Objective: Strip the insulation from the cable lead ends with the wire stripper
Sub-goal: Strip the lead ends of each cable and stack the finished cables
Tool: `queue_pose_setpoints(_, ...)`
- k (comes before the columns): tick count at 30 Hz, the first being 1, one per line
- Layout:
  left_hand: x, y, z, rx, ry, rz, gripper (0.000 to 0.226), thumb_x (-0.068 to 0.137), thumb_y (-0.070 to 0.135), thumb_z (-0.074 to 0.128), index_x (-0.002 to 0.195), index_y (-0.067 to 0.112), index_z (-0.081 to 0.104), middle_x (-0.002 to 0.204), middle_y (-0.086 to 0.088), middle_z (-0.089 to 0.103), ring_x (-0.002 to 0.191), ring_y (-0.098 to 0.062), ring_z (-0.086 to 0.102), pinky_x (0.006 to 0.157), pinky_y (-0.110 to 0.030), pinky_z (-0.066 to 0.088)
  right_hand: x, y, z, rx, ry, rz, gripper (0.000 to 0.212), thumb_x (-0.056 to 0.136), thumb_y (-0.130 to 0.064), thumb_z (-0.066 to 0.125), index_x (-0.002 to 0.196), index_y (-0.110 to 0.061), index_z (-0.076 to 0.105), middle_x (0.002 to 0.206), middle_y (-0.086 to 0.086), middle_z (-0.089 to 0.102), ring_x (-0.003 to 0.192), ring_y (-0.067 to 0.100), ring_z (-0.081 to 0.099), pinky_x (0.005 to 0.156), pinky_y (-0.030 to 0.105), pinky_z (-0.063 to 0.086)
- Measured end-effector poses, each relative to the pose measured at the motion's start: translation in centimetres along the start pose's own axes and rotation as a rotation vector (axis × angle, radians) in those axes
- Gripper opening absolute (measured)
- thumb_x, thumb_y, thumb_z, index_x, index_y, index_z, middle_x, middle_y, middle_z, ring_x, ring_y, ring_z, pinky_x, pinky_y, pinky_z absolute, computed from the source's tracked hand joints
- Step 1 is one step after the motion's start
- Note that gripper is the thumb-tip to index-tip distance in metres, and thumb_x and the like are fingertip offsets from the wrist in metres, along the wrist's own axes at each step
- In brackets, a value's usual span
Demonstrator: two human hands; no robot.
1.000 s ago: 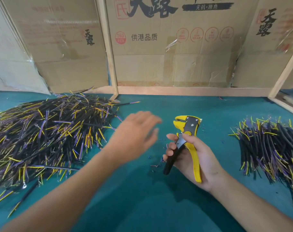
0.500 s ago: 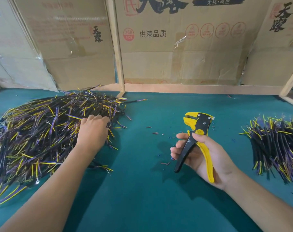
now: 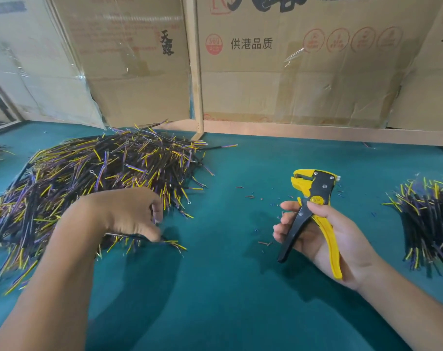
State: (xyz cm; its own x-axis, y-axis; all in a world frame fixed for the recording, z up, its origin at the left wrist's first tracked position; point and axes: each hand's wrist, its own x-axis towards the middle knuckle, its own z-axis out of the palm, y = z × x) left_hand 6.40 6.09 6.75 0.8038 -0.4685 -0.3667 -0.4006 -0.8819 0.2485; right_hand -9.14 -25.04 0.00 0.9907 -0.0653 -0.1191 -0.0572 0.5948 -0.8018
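Wire stripper held upright in right hand, above the teal table, right of centre. Yellow-and-black head up top, pointing away from the camera; jaws look slightly parted, nothing seen in them. Yellow handle against the palm, black handle under the curled fingers, thumb wrapped across near the pivot. Handles spread apart, not squeezed.

Left hand down at the near right edge of the big cable pile, fingers curled, tips pinched together on a cable at the pile's edge; yellow and purple lead ends sticking out just right of the fingertips. Grip partly blurred, exact number of cables in the pinch impossible to tell.

Big pile: short black cables with yellow and purple lead ends, spread over the left half of the table, some with small ring terminals. Smaller pile of the same cables at the right edge, well apart from the stripper hand, leads pointing mostly up and left.

Insulation scraps scattered on the table between the big pile and the stripper, a few more just below the right hand's fingers.

Cardboard boxes with printed characters along the back, wooden frame post between them.
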Motion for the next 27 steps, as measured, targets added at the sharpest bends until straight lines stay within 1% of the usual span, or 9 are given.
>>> queue_pose_setpoints(3, -0.1, 0.1, 0.0, 0.074, 0.009, -0.026, 0.028, 0.068, 0.030, 0.085, 0.085, 0.017, 0.068, 0.043, 0.019, 0.052, 0.040, 0.001, 0.044, 0.050, -0.023, 0.032, 0.0, 0.0, 0.1, -0.006, -0.011, 0.001, 0.039, 0.091, -0.029, 0.053, 0.108, 0.002, 0.070, 0.088, 0.020, 0.064, 0.084, 0.039, 0.067, 0.077, 0.047, 0.060)
queue_pose_setpoints(6, 0.4, 0.3, 0.3, 0.048, -0.105, -0.068, 0.033, 0.070, 0.035, 0.086, 0.082, 0.008, 0.072, 0.054, 0.009, 0.065, 0.049, -0.005, 0.054, 0.059, -0.023, 0.040, 0.0, 0.1, 0.3, -0.011, -0.006, 0.001, 0.039, 0.091, -0.029, 0.053, 0.108, 0.002, 0.070, 0.088, 0.021, 0.064, 0.084, 0.039, 0.067, 0.078, 0.047, 0.060)
queue_pose_setpoints(11, 1.1, -0.3, 0.6, 0.054, -0.141, -0.042, 0.024, 0.076, 0.030, 0.084, 0.063, 0.017, 0.069, 0.056, 0.006, 0.068, 0.055, -0.010, 0.058, 0.067, -0.025, 0.045, -0.1, 0.0, 0.1, -0.014, -0.002, -0.019, 0.041, 0.090, -0.029, 0.054, 0.112, 0.003, 0.066, 0.088, 0.020, 0.064, 0.084, 0.038, 0.068, 0.077, 0.046, 0.060)
queue_pose_setpoints(13, 1.2, -0.4, 0.7, 0.064, -0.106, -0.001, 0.026, 0.080, 0.029, 0.082, 0.062, 0.015, 0.068, 0.052, 0.007, 0.063, 0.054, -0.012, 0.053, 0.064, -0.024, 0.044, -0.1, -0.2, 0.1, -0.007, 0.006, -0.032, 0.043, 0.089, -0.029, 0.055, 0.114, 0.004, 0.065, 0.088, 0.020, 0.064, 0.084, 0.038, 0.068, 0.078, 0.046, 0.060)
queue_pose_setpoints(15, 1.4, 0.0, 0.6, 0.031, 0.014, 0.106, 0.023, 0.083, 0.027, 0.079, 0.067, 0.014, 0.071, 0.050, 0.009, 0.054, 0.050, -0.008, 0.044, 0.056, -0.023, 0.038, -0.1, -0.2, 0.1, -0.003, 0.012, -0.046, 0.043, 0.090, -0.030, 0.055, 0.115, 0.004, 0.064, 0.089, 0.019, 0.063, 0.084, 0.038, 0.067, 0.080, 0.047, 0.059)
queue_pose_setpoints(19, 1.3, 2.6, 0.8, -0.312, 0.235, 0.359, 0.022, 0.089, 0.031, 0.073, 0.070, 0.019, 0.068, 0.053, 0.010, 0.046, 0.049, -0.007, 0.035, 0.048, -0.019, 0.028, 0.1, 0.0, -0.1, -0.014, 0.033, -0.056, 0.043, 0.090, -0.030, 0.055, 0.116, 0.003, 0.064, 0.089, 0.018, 0.062, 0.084, 0.037, 0.067, 0.080, 0.046, 0.059)
queue_pose_setpoints(22, 1.4, 4.8, 1.8, -0.561, 0.178, 0.458, 0.027, 0.093, 0.019, 0.069, 0.066, 0.018, 0.062, 0.056, 0.004, 0.054, 0.051, -0.007, 0.049, 0.050, -0.020, 0.042, 0.0, -0.1, 0.1, -0.014, 0.063, -0.082, 0.042, 0.087, -0.029, 0.057, 0.116, 0.001, 0.063, 0.088, 0.017, 0.061, 0.083, 0.036, 0.065, 0.078, 0.045, 0.058)
queue_pose_setpoints(24, 1.7, 5.6, 2.5, -0.679, 0.125, 0.482, 0.027, 0.094, 0.013, 0.067, 0.068, 0.016, 0.061, 0.059, -0.004, 0.058, 0.057, -0.016, 0.059, 0.052, -0.025, 0.051, -0.1, -0.3, 0.3, -0.032, 0.080, -0.104, 0.042, 0.086, -0.028, 0.057, 0.116, 0.000, 0.062, 0.088, 0.017, 0.062, 0.082, 0.036, 0.065, 0.079, 0.045, 0.058)
queue_pose_setpoints(27, 2.3, 5.9, 3.0, -0.821, 0.136, 0.454, 0.020, 0.094, 0.010, 0.066, 0.074, 0.009, 0.061, 0.059, -0.005, 0.058, 0.050, -0.022, 0.059, 0.048, -0.027, 0.053, -0.5, -0.5, 1.1, -0.061, 0.117, -0.135, 0.043, 0.085, -0.026, 0.057, 0.118, 0.002, 0.061, 0.087, 0.019, 0.062, 0.080, 0.036, 0.065, 0.080, 0.047, 0.059)
